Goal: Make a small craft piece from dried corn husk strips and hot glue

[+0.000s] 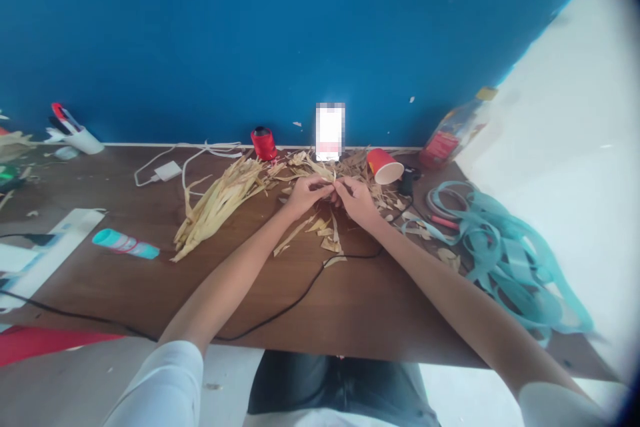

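Note:
My left hand (306, 195) and my right hand (356, 199) meet over the middle of a brown table (150, 280), fingers pinched together on a thin pale dried-leaf strip (334, 181) between them. A long bundle of the same dried strips (217, 208) lies to the left of my hands. Short cut scraps (327, 235) are scattered just below and around my hands. More loose husk pieces (350, 161) pile up behind them.
A phone (330, 131) stands against the blue wall, a red cup (384, 166) lies tipped beside it, and a red round object (263, 143) sits left of it. Teal ribbon loops (500, 240) fill the right. A black cable (280, 310), white charger (167, 171) and teal tube (125, 243) lie about.

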Tool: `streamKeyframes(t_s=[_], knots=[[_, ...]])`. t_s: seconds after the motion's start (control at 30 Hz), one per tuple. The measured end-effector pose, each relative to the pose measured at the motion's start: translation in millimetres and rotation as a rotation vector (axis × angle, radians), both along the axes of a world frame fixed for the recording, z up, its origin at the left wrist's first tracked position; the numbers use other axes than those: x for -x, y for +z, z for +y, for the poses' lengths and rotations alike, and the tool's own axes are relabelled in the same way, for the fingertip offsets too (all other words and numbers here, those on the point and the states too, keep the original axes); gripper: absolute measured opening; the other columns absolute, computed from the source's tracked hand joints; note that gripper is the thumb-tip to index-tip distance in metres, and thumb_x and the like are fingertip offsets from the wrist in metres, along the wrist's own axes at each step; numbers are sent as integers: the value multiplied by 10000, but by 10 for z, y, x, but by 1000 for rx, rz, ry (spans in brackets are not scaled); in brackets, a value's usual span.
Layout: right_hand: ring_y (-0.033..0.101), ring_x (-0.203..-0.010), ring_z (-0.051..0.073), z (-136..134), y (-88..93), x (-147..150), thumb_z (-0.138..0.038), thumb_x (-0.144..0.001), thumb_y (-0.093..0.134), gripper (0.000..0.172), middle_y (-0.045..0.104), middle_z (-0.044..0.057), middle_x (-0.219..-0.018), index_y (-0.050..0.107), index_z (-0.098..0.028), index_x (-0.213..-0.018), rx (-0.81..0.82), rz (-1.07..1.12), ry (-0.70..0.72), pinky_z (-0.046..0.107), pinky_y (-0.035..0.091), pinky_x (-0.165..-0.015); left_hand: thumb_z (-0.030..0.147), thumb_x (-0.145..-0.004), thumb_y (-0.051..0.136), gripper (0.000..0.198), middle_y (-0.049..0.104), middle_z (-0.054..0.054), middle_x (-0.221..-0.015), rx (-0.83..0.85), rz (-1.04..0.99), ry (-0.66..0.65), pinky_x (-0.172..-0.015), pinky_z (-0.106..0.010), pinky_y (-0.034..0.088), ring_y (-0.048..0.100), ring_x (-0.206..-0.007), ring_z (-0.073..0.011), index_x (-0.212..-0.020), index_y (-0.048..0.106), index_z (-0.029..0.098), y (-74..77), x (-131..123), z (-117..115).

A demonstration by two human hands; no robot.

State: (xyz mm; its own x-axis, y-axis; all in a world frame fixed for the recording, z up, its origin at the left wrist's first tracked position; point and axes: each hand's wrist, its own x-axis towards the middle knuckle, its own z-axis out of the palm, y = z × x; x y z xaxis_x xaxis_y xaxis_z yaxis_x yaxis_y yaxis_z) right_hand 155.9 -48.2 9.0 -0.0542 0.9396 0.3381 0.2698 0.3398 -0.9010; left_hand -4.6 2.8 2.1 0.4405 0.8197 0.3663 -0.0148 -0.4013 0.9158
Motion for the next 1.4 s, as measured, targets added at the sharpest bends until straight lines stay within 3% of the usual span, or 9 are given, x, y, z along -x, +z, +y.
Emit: streamKeyframes(t_s=[0.4, 0.7, 1.03, 1.4], knots=[[474, -535, 114, 13, -23, -50, -423, -951, 408, 362, 498, -28, -553, 494, -203, -677, -71, -87, -37, 253, 382, -578, 366, -744, 704, 257, 693, -76, -889, -8, -34, -3, -797, -294, 466, 625, -854, -177, -861, 727, 139, -28, -18, 19], [469, -581, 129, -2, -48, -19, -376, -941, 415, 333, 489, -21, -579, 476, -203, -664, -109, -153, -67, 268, 365, -618, 389, -714, 722, 312, 685, -68, -883, 65, -64, -6, -735, -274, 470, 616, -794, -158, -888, 703, 131, -49, -27, 27], [473, -583, 137, -25, -45, -2, -375, -943, 412, 314, 506, -17, -591, 489, -208, -689, -113, -164, -115, 276, 372, -618, 421, -729, 698, 303, 654, -33, -771, 127, -77, 27, -638, -235, 422, 556, -670, -110, -826, 685, 134, 30, -35, -22], [547, -595, 158, -66, 5, 35, -427, -946, 416, 312, 575, -2, -614, 574, -208, -789, -66, -171, -44, 285, 421, -630, 443, -787, 632, 289, 569, 6, -644, 258, -174, 59, -550, -217, 377, 492, -582, -93, -776, 658, 156, -12, -23, 26]])
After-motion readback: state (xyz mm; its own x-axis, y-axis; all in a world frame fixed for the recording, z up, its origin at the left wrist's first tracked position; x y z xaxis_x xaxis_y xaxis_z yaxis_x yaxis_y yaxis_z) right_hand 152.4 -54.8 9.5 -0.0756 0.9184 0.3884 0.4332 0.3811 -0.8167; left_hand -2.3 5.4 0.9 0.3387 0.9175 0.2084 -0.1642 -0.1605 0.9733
